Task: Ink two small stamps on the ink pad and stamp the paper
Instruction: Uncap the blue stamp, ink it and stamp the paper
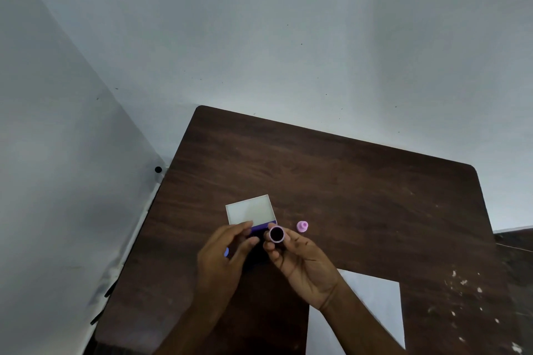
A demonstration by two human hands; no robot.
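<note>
Right hand (pixel 300 265) grip clamped on pink stamp (pixel 277 234), left hand (pixel 223 256) grip apart, hiding ink pad (pixel 261 228)

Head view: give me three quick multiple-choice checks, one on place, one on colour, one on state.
1. Where is the paper?
A. under the right forearm, near edge
B. on the far edge
C. on the ink pad

2. What colour is the loose stamp on the table?
A. green
B. pink
C. black

3. The ink pad lid is:
A. shut
B. open
C. missing

Key: 1 A, the sheet lies beneath that arm; 2 B, it is pink; 3 B, the lid is swung back.
</note>
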